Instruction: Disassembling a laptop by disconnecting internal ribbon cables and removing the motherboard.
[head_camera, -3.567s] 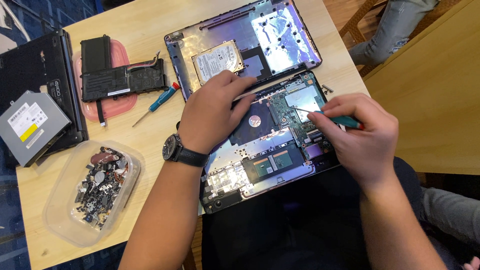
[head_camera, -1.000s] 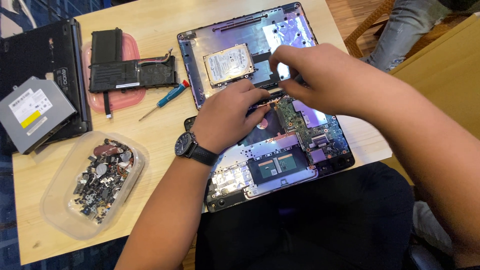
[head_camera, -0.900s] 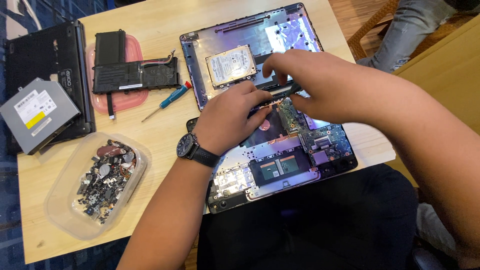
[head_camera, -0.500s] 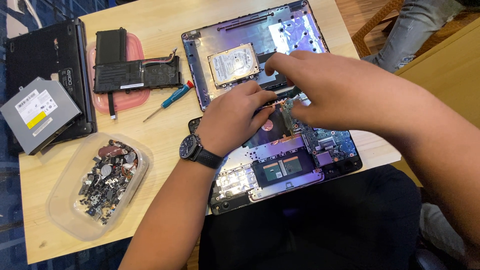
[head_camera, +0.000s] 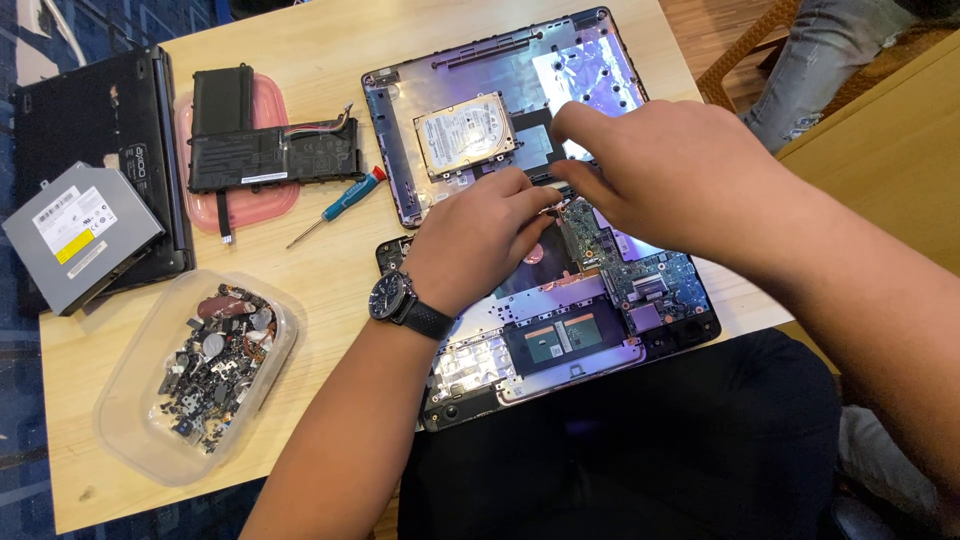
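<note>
— Two hands are seen over the opened laptop base (head_camera: 560, 330), and compared with the frame from a few seconds back the right hand (head_camera: 670, 175) has been carried up and across, away from the green circuit board's (head_camera: 640, 275) right edge; the teal tool once held there is no longer seen.

— And the left hand (head_camera: 480, 240)?

— Much the same spot is kept, knuckles curled, wristwatch (head_camera: 392, 298) turned up. Fingertips of both hands are brought together at the board's upper left corner, pinched around something small; what is gripped cannot be made out.

— Where is the board placed?

— Right beneath the hands, inside the base, at the table's (head_camera: 330, 270) near edge. Just beyond the hands, the lifted bottom cover (head_camera: 500, 100) is laid, with a silver hard drive (head_camera: 465, 135) resting in it.

— Containers?

— One clear plastic tub (head_camera: 140, 440) is set well left, filled with loose screws and small dark parts (head_camera: 215, 360). A blue-handled screwdriver (head_camera: 340, 205) is lying between a battery pack (head_camera: 270, 150) and the cover.
</note>
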